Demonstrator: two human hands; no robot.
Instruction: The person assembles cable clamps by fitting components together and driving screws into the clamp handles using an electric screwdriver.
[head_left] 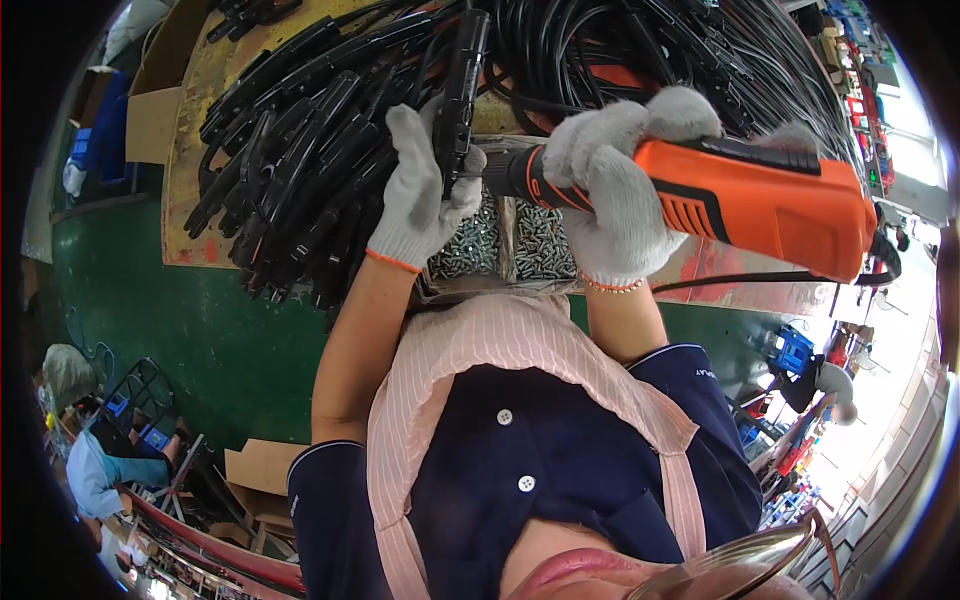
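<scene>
Both hands wear white knit gloves. My left hand [425,185] is closed round the lower end of a long black plastic part [463,90], which stands nearly upright in view. An orange and black power screwdriver [750,195] lies sideways in my right hand [625,180], its tip pointing left at the black part, close to my left fingertips. Whether the tip touches the part is hard to tell. Below my hands is a box of small silver screws [543,245], split by a divider [507,240].
A heap of black parts [300,150] covers the left of the worn yellow table [185,215]. Black cables [570,50] are bundled at the back. The tool's cord runs beneath it at right. Cardboard boxes [153,125] stand left. Other people are at lower left and right.
</scene>
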